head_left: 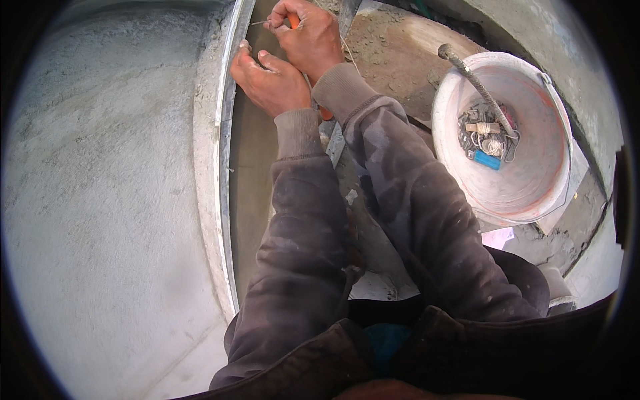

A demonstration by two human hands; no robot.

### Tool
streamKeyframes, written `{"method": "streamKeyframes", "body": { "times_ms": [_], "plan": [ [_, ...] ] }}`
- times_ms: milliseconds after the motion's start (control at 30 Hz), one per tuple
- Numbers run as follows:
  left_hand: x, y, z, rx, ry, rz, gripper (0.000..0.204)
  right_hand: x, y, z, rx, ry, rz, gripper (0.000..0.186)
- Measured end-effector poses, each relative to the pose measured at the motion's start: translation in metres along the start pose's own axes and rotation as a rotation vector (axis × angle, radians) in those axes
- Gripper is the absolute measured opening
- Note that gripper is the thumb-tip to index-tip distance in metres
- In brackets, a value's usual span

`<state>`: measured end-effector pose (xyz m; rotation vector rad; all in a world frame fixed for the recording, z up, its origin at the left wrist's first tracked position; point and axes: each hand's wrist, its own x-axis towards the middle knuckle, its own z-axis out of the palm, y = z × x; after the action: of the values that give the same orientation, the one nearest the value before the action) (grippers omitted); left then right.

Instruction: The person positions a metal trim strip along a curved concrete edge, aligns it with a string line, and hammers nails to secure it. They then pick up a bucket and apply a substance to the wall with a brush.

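My right hand (310, 37), at the top, is closed around a thin-shafted tool with an orange handle (293, 21). Its narrow metal end (259, 23) points left toward a long metal strip (227, 120). Just below it, my left hand (270, 81) has its fingertips at the strip's edge. Its thumb and fingers are apart and nothing shows between them. Smooth grey mortar (248, 180) lies along the strip's right side, under my forearms. Part of another orange object (326, 114) shows beside my left wrist, mostly hidden.
A wide, smooth grey cement surface (113, 187) fills the left. To the right stands a whitish bucket (460, 167) holding a ribbed metal bar (477, 83), wound string (492, 145) and a blue object (487, 160). Behind it is a mortar-smeared board (400, 50).
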<state>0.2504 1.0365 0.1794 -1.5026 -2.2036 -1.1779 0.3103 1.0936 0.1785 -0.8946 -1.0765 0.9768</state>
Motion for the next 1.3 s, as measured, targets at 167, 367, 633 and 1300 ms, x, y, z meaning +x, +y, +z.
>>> {"method": "streamKeyframes", "body": {
  "times_ms": [167, 367, 633, 1300],
  "plan": [
    [0.000, -0.006, -0.003, -0.014, -0.013, 0.029, 0.033, -0.001, 0.005, 0.009, -0.018, 0.031, 0.020, 0.005],
    [0.000, -0.008, -0.004, -0.016, 0.001, 0.059, 0.031, -0.001, 0.006, 0.012, -0.026, 0.019, -0.014, 0.005],
    [0.002, -0.015, -0.001, -0.115, 0.075, 0.013, 0.028, 0.002, -0.001, 0.014, -0.122, 0.024, -0.058, 0.006],
    [0.066, -0.023, 0.019, -1.226, -0.375, -0.985, 0.027, -0.004, 0.027, 0.031, -0.063, 0.109, -0.108, 0.008]
  ]
}}
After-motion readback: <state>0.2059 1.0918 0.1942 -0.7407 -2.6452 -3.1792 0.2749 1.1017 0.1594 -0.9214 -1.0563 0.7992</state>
